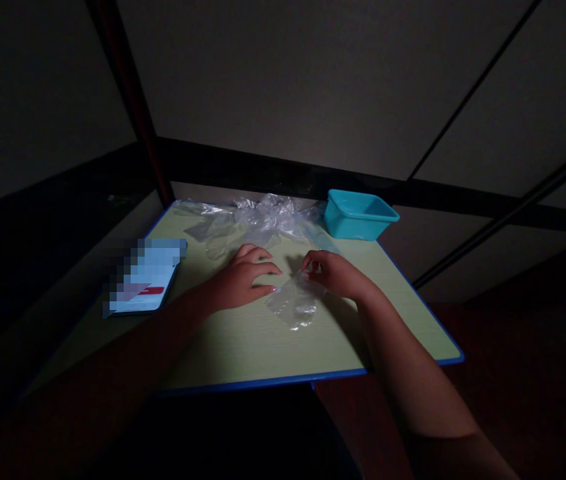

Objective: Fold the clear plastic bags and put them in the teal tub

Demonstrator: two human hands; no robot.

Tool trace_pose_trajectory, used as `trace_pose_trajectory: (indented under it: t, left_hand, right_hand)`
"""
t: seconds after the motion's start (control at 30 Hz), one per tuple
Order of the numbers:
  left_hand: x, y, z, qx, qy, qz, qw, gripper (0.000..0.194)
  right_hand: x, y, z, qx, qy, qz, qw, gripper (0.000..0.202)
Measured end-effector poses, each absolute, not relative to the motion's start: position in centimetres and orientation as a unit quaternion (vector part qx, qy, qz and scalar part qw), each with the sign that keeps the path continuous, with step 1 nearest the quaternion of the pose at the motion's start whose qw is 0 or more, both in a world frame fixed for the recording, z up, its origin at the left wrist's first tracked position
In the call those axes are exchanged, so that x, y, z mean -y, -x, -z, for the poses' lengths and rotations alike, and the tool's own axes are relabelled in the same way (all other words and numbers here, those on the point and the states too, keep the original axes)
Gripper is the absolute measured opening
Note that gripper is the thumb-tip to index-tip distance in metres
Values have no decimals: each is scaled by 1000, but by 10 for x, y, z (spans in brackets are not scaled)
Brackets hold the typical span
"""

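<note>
A small clear plastic bag lies crumpled on the light yellow-green table. My right hand pinches its upper edge between thumb and fingers. Just left of the bag, my left hand has its fingers spread and slightly curled, with nothing held; its thumb tip is close to the bag's left edge. Behind both hands, a loose heap of clear plastic bags spreads along the table's far edge.
A turquoise plastic basket stands at the table's far right corner. On the left lies a device with a lit, partly blurred screen. Dark panelled walls rise behind the blue-edged table.
</note>
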State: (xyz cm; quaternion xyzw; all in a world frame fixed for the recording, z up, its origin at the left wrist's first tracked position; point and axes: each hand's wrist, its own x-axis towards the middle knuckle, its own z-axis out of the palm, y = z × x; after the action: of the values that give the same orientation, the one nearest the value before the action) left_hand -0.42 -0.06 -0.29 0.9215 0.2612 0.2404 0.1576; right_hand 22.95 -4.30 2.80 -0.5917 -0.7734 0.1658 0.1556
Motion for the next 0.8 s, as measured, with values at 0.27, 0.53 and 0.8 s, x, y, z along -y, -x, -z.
trace_pose_trajectory:
  t: [0.27, 0.53, 0.8]
  left_hand:
    - [-3, 1, -3, -291, -794, -344, 407, 33]
    - [-16, 3, 5, -315, -710, -346, 526, 37]
    - [-9, 1, 12, -274, -902, -274, 188, 16]
  right_hand:
    - [50, -226, -37, 867, 433, -245, 38, 31]
    - [45, -220, -22, 856, 468, -221, -8, 32]
    - [45, -219, -22, 862, 461, -210, 20, 23]
